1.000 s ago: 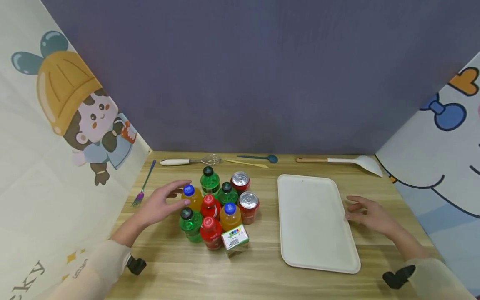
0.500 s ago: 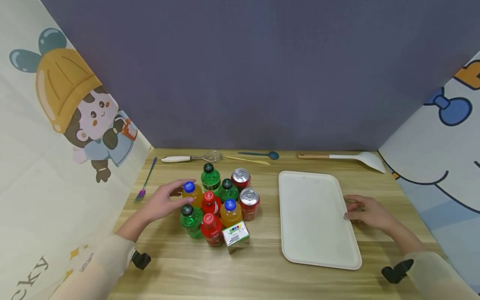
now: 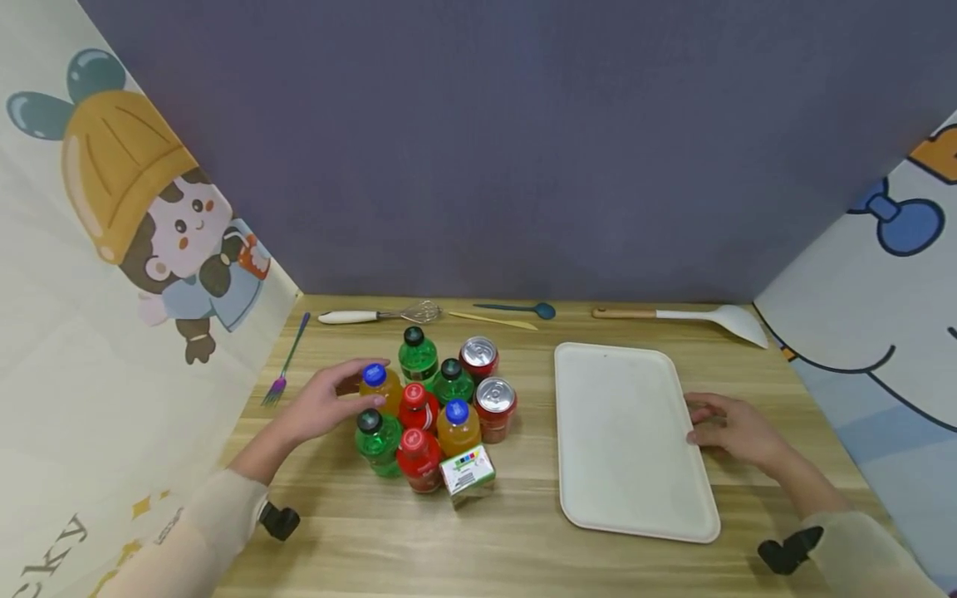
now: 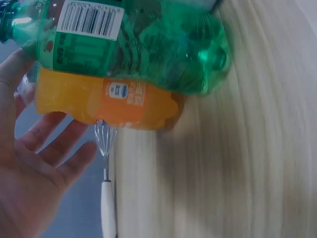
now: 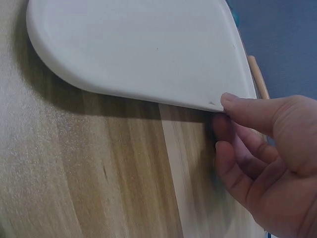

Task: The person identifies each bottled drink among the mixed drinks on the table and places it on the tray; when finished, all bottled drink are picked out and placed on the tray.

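My left hand (image 3: 326, 405) is around the upper part of an orange soda bottle (image 3: 385, 390) with a blue cap. In the left wrist view its fingers (image 4: 77, 141) are spread and loosely bent beside the orange bottle (image 4: 114, 101), with a green bottle (image 4: 148, 44) in front. Firm contact is hard to tell. My right hand (image 3: 736, 428) pinches the right edge of a white rectangular tray (image 3: 631, 440). In the right wrist view the thumb (image 5: 247, 109) lies on the tray's rim (image 5: 138, 96), with fingers curled under it.
Bunched beside the left hand are green bottles (image 3: 380, 444), red bottles (image 3: 419, 461), another orange bottle (image 3: 458, 430), red cans (image 3: 495, 415) and a small box (image 3: 468, 475). A fork (image 3: 287, 361), whisk (image 3: 381, 315), blue spoon (image 3: 523, 310), yellow knife-like utensil (image 3: 493, 320) and ladle (image 3: 688, 315) lie along the edges.
My right hand has come in to the tray's edge and now pinches it. My left hand has closed in slightly around the orange bottle. The bottles have not visibly moved.
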Motion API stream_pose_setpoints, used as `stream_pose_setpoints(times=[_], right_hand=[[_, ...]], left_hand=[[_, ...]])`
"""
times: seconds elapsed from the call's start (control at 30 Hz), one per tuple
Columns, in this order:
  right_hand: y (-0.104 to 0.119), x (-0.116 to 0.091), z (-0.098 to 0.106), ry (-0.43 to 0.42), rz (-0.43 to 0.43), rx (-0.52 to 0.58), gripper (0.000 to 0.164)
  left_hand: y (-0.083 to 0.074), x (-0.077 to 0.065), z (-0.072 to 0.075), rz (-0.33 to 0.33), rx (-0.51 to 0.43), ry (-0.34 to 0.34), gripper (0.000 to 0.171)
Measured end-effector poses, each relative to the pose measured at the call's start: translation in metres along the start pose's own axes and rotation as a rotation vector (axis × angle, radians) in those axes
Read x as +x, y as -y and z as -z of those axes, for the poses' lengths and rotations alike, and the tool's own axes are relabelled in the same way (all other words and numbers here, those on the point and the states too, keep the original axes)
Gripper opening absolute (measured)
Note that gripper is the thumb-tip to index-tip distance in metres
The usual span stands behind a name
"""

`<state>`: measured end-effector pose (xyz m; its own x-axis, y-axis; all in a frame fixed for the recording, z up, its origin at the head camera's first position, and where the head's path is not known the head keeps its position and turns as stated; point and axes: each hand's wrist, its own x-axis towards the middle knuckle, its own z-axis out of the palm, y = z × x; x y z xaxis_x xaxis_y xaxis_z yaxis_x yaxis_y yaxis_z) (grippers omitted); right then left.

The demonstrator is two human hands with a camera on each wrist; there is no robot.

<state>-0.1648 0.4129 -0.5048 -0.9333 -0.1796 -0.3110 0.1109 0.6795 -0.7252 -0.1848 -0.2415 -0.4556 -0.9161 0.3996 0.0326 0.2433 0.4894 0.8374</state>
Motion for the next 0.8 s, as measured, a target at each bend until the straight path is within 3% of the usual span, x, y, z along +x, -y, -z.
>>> stream_pose_setpoints(times=[0.13,0.3,0.57,0.8], right_hand=[[0.002,-0.002,0.001,0.021,0.005,0.001,0.079],[0.004,-0.004,0.001,0.046,0.026,-0.030,0.082],[-0.001,-0.005,-0.005,0.015,0.032,-0.113,0.082],[-0.002,-0.005,-0.006,-0.014,0.039,-0.118,0.078]], left_hand=[[0.000,-0.001,-0.003,0.011,-0.080,-0.019,0.050],[0.003,-0.002,-0.006,0.015,-0.098,-0.048,0.050],[0.006,-0.003,-0.009,0.024,-0.126,-0.085,0.045],[0.004,-0.003,-0.011,0.039,-0.156,-0.128,0.041]])
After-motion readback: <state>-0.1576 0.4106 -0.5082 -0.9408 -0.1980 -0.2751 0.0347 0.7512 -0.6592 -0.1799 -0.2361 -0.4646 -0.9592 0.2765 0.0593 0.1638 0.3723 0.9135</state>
